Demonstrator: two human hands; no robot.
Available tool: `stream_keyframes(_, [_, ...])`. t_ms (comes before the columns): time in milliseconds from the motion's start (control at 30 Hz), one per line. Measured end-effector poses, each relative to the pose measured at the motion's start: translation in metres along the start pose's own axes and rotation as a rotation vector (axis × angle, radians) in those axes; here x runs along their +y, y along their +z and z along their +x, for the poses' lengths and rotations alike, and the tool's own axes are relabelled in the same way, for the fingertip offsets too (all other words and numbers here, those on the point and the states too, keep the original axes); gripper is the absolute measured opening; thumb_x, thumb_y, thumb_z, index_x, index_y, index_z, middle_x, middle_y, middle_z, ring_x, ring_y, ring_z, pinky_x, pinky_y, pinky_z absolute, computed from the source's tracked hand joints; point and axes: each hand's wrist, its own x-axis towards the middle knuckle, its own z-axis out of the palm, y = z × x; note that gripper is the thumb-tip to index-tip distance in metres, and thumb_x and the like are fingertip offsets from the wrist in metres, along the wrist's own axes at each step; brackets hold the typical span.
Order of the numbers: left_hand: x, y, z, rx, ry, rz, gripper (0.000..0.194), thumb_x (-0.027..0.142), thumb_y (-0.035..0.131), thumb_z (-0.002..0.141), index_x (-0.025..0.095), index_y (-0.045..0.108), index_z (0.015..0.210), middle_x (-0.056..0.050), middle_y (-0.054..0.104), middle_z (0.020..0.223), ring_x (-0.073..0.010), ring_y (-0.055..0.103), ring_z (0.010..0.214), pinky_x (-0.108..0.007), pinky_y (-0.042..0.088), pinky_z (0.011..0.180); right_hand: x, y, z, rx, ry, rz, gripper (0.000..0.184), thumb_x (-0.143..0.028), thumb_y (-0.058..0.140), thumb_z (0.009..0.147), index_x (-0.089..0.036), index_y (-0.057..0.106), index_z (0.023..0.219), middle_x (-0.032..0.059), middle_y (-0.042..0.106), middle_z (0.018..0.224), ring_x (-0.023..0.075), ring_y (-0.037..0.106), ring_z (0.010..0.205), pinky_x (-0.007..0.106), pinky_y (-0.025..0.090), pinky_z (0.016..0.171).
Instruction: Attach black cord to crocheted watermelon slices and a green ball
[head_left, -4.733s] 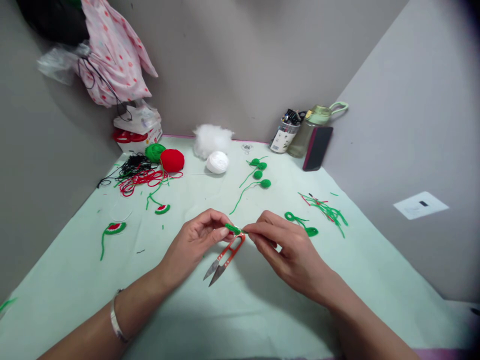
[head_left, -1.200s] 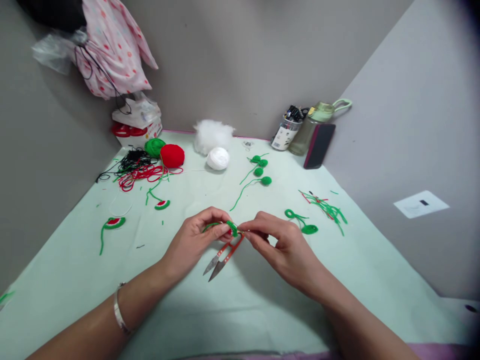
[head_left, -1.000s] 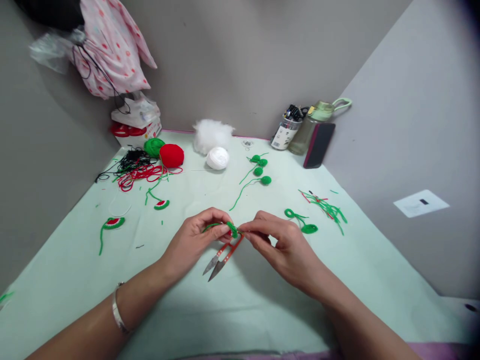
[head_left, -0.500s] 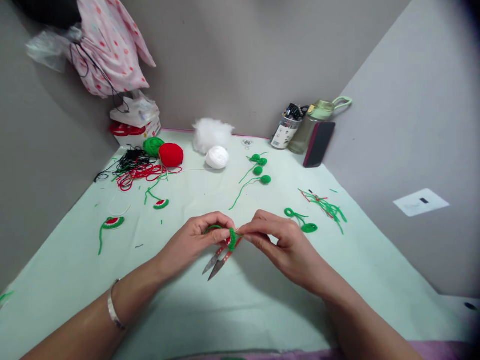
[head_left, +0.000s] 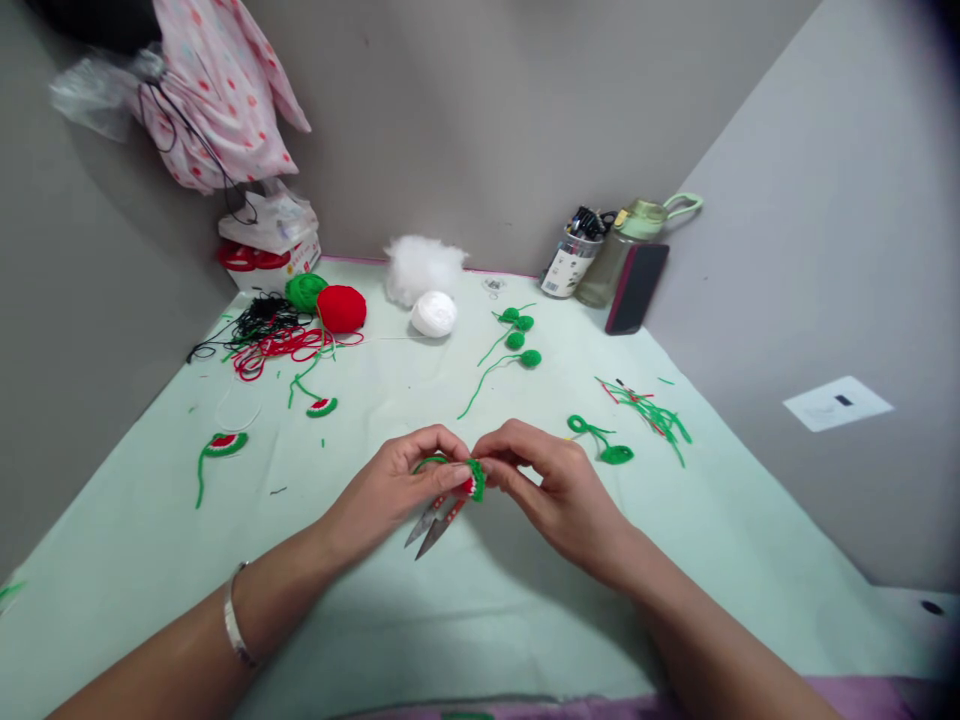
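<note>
My left hand [head_left: 416,472] pinches a small crocheted watermelon slice [head_left: 478,482], red in the middle with a white line and a green rim. A loop of green yarn shows by its fingers. My right hand [head_left: 544,475] is closed, thumb and fingertips pressed together against the slice's right edge. Whatever lies between those fingertips is too small to make out. Under the hands, a pair of thread snips [head_left: 436,528] lies on the table, blades toward me, its handles partly hidden.
Two more watermelon slices [head_left: 226,444] lie at left, near red yarn [head_left: 342,309] and tangled strands. White stuffing [head_left: 425,270] and a white yarn ball [head_left: 433,314] sit at the back. Green crocheted pieces [head_left: 616,455] and yarn scraps [head_left: 660,420] lie at right, a phone [head_left: 637,290] behind.
My right hand has closed in on the slice, its fingertips now at the edge. The slice has shifted slightly right and turned, showing more red. The snips stay put.
</note>
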Motion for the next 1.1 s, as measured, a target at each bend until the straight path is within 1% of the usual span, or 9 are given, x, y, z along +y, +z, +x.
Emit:
stream_keyframes(133, [-0.002, 0.0, 0.001, -0.019, -0.024, 0.016, 0.023, 0.039, 0.063, 0.086, 0.018, 0.057, 0.09, 0.001, 0.06, 0.072, -0.0109, 0.049, 0.062, -0.024, 0.038, 0.059, 0.0, 0.002, -0.003, -0.038, -0.121, -0.036, 0.019, -0.016, 0.048, 0.097, -0.018, 0.063, 0.108, 0.0042, 0.064, 0.086, 0.011, 0.058, 0.074, 0.023, 0.045, 0.067])
stream_keyframes(267, [-0.003, 0.0, 0.001, -0.054, -0.078, 0.029, 0.019, 0.036, 0.061, 0.086, 0.017, 0.056, 0.088, 0.001, 0.059, 0.07, -0.0108, 0.049, 0.061, -0.024, 0.038, 0.059, 0.001, 0.002, -0.002, -0.048, -0.12, -0.042, 0.015, -0.017, 0.052, 0.095, -0.018, 0.067, 0.096, 0.005, 0.062, 0.086, 0.0117, 0.058, 0.074, 0.024, 0.046, 0.067])
stream_keyframes(467, [-0.005, 0.0, 0.002, -0.094, -0.059, -0.037, 0.014, 0.03, 0.063, 0.085, 0.018, 0.056, 0.084, 0.0, 0.062, 0.074, -0.0126, 0.057, 0.068, -0.025, 0.043, 0.066, -0.004, 0.003, 0.0, -0.015, 0.105, 0.277, 0.014, -0.02, 0.058, 0.091, -0.017, 0.065, 0.08, 0.0033, 0.062, 0.079, 0.0122, 0.06, 0.069, 0.026, 0.049, 0.066])
stream_keyframes(567, [-0.005, -0.001, 0.001, -0.126, -0.063, -0.102, 0.013, 0.028, 0.065, 0.084, 0.019, 0.056, 0.084, -0.002, 0.066, 0.078, -0.0146, 0.063, 0.074, -0.027, 0.046, 0.072, -0.003, 0.006, 0.002, -0.025, 0.228, 0.55, 0.015, -0.027, 0.063, 0.089, -0.016, 0.064, 0.079, 0.0024, 0.06, 0.078, 0.0116, 0.061, 0.062, 0.027, 0.051, 0.062])
stream_keyframes(667, [-0.004, -0.001, 0.001, -0.158, -0.068, -0.184, 0.015, 0.029, 0.066, 0.083, 0.018, 0.056, 0.082, -0.005, 0.069, 0.088, -0.0164, 0.066, 0.08, -0.03, 0.048, 0.077, -0.002, 0.009, 0.003, -0.068, 0.329, 0.74, 0.018, -0.031, 0.064, 0.088, -0.016, 0.063, 0.08, 0.0001, 0.059, 0.067, 0.0122, 0.061, 0.056, 0.027, 0.052, 0.058])
stream_keyframes(733, [-0.004, -0.001, 0.001, -0.146, -0.067, -0.194, 0.015, 0.03, 0.066, 0.084, 0.018, 0.057, 0.084, -0.006, 0.069, 0.089, -0.0167, 0.067, 0.08, -0.029, 0.049, 0.076, -0.002, 0.011, 0.003, -0.018, 0.291, 0.674, 0.016, -0.03, 0.063, 0.088, -0.016, 0.065, 0.081, 0.0009, 0.061, 0.067, 0.0124, 0.06, 0.058, 0.027, 0.052, 0.058])
stream_keyframes(833, [-0.003, 0.001, 0.001, -0.086, -0.08, -0.192, 0.014, 0.031, 0.064, 0.086, 0.018, 0.057, 0.088, -0.003, 0.067, 0.082, -0.0164, 0.068, 0.078, -0.029, 0.051, 0.074, -0.003, 0.014, 0.001, 0.136, 0.084, 0.396, 0.012, -0.026, 0.063, 0.088, -0.018, 0.069, 0.081, 0.0051, 0.066, 0.079, 0.0148, 0.061, 0.073, 0.029, 0.052, 0.067])
stream_keyframes(900, [-0.002, 0.003, 0.001, -0.078, -0.072, -0.214, 0.013, 0.03, 0.062, 0.087, 0.019, 0.057, 0.088, -0.001, 0.065, 0.08, -0.0154, 0.067, 0.076, -0.03, 0.053, 0.075, -0.002, 0.014, 0.001, 0.165, 0.058, 0.365, 0.012, -0.025, 0.063, 0.087, -0.019, 0.07, 0.08, 0.0057, 0.066, 0.082, 0.0151, 0.061, 0.075, 0.029, 0.052, 0.069])
stream_keyframes(1100, [0.0, 0.004, 0.0, -0.185, -0.024, -0.278, 0.009, 0.028, 0.058, 0.09, 0.019, 0.054, 0.089, 0.0, 0.061, 0.085, -0.0116, 0.062, 0.071, -0.036, 0.057, 0.078, 0.002, 0.014, 0.008, 0.016, 0.426, 0.951, 0.019, -0.034, 0.072, 0.08, -0.015, 0.066, 0.077, 0.0007, 0.064, 0.07, 0.01, 0.059, 0.059, 0.024, 0.053, 0.06])
